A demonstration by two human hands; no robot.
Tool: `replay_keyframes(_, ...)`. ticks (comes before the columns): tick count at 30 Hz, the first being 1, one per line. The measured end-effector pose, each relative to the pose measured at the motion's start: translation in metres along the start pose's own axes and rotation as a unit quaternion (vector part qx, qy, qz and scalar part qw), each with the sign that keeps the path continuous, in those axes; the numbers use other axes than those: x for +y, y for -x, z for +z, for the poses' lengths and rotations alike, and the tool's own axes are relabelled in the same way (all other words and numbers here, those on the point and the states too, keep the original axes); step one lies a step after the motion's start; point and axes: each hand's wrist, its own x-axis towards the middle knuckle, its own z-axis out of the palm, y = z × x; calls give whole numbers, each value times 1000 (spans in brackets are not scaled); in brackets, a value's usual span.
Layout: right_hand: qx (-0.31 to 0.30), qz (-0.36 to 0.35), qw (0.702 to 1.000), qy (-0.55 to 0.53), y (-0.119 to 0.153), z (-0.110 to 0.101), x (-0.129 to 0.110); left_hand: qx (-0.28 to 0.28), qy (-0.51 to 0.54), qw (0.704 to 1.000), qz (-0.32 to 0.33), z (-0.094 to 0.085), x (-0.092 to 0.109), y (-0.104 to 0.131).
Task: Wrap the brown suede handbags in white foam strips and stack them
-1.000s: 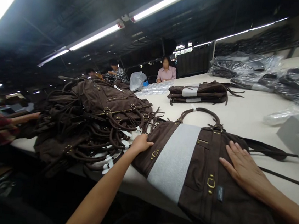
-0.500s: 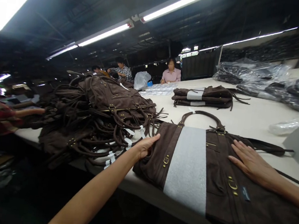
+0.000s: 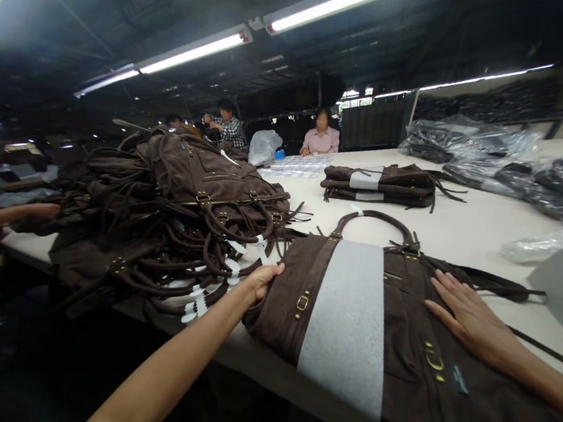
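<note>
While the brown bag [image 3: 398, 344] lies flat on the near edge of the pale table [image 3: 466, 224], both hands rest on it. The left hand [image 3: 261, 281] curls its fingers over the bag's left side edge and appears to pinch the fabric there. The right hand [image 3: 471, 318] lies open and flat, palm down, on the right half, holding nothing. A grey band [image 3: 347, 322] runs down the bag's middle, between the two hands. The bag's long axis runs from the near edge away toward its looped handle [image 3: 374, 219], which points to the far side of the table; a dark strap [image 3: 495, 284] trails off to the right, past the right hand. Just left of the left hand sits a heap of brown bags [image 3: 175, 213], its straps nearly touching the held bag. Farther off lies a folded stack of bags [image 3: 379, 183], and beyond it plastic-wrapped bundles [image 3: 499, 153]. Two people [image 3: 322, 135] sit at the far end.
</note>
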Motion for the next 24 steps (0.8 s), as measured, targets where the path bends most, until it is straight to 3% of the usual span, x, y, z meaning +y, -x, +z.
replay_keyframes(4,-27,9,1000,-1,-1,-9,-5,54,-96,994,1,-2,-11,-6)
replay_keyframes(7,-42,19,999,-1,-2,-14,-7,56,-145,988,14,-7,-7,-1)
replay_keyframes(15,-61,26,998,4,-3,-21,-12,18,-278,952,126,-27,2,68)
replay_keyframes(20,-64,28,998,7,-4,-24,-12,77,-381,898,207,-14,-3,98)
replay_keyframes(24,-68,29,997,6,-4,-24,-12,169,-479,807,301,-10,-9,110)
